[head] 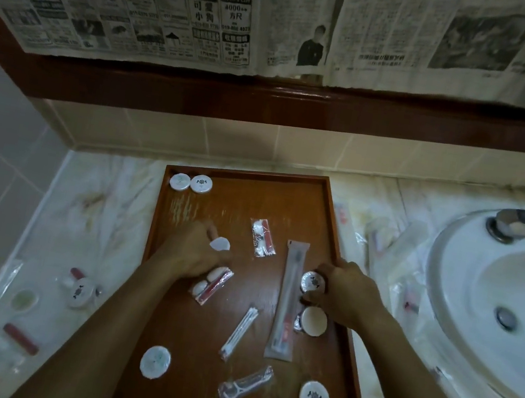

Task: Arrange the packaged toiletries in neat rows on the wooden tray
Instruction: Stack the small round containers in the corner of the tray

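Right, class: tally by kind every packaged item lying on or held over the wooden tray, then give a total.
Round white wrapped discs: 8
Clear flat packets with red and white contents: 2
Long clear toothbrush sachet: 1
Slim clear cotton-bud packet: 1
Clear floss-pick packet: 1
Total: 13

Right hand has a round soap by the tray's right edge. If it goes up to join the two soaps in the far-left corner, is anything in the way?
Yes. Between the round soap in the right hand and the two corner soaps lie the long toothbrush packet right beside it and the small red-and-white packet farther up. Lifting over clears both.
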